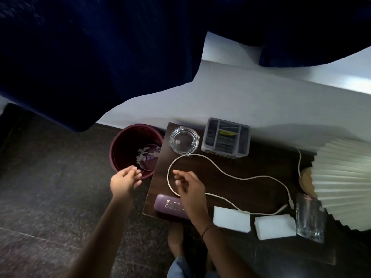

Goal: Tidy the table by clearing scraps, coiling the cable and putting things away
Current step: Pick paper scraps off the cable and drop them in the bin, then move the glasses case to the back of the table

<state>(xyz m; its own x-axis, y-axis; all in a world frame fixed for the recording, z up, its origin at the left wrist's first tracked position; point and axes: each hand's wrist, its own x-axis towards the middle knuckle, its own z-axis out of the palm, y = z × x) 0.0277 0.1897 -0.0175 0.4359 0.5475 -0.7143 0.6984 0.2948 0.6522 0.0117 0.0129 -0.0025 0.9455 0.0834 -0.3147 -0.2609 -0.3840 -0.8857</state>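
Note:
A white cable (230,175) snakes loosely across the dark wooden table (251,167), from a loop near the left edge to plugs at the right. White scraps (143,155) lie in the maroon bin (120,145) on the floor left of the table. My left hand (124,182) hovers at the bin's near rim, fingers apart and holding nothing. My right hand (188,187) hangs over the cable's loop with fingers loosely curled, nothing in it. It partly covers a purple bottle (168,205) lying at the table's front left corner.
A glass ashtray (184,141) and a grey organiser tray (226,138) stand at the back. Two white pads (231,218) (275,226), a clear glass (310,216) and a pleated lampshade (341,177) fill the right. A dark blue curtain (100,57) hangs above.

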